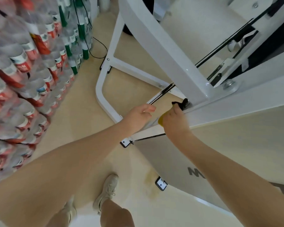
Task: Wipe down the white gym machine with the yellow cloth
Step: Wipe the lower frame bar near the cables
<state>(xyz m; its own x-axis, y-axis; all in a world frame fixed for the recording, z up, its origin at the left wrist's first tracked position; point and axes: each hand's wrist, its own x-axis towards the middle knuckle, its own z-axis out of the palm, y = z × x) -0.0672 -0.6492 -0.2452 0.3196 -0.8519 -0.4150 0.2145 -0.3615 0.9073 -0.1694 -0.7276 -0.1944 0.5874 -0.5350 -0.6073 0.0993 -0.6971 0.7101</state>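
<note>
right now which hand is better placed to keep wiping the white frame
Right. The right hand already holds the yellow cloth against the white gym machine; the left hand is bare beside it.

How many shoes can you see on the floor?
2. One light shoe is near the bottom middle, toe pointing up the picture. The other shoe is lower and to its left, partly hidden behind the left forearm.

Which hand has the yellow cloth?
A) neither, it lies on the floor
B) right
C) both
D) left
B: a corner of the yellow cloth pokes out from under the right hand, pressed on the white gym machine; the left hand holds no cloth.
</note>
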